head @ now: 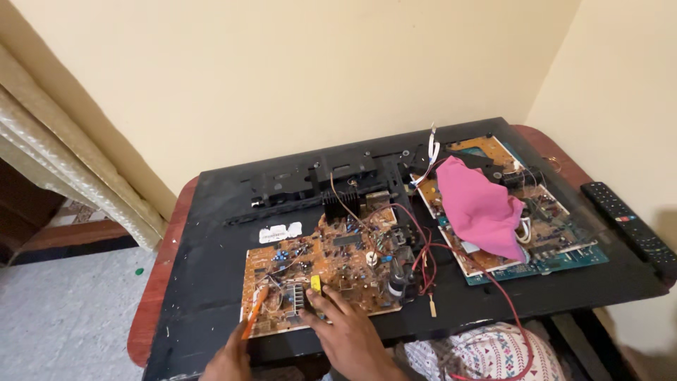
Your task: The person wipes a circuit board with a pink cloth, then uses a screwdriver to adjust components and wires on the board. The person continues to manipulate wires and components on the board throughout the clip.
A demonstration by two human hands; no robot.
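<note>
While the left hand (229, 360) grips a slim orange-handled tool (254, 313) with its tip on the brown circuit board (331, 268), the right hand (349, 331) rests spread fingers beside a small yellow component (316, 283). Just beyond the board a white rectangular label (279, 232) sticks to the black tabletop (211, 282). Farther right, a crumpled pink cloth (479, 208) covers a second board with a blue edge (536, 261), and a black remote (627, 226) lies near the table's edge.

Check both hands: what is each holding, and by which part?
The left hand grips an orange tool at its lower end. The right hand holds nothing; its fingertips rest on the brown circuit board.
</note>
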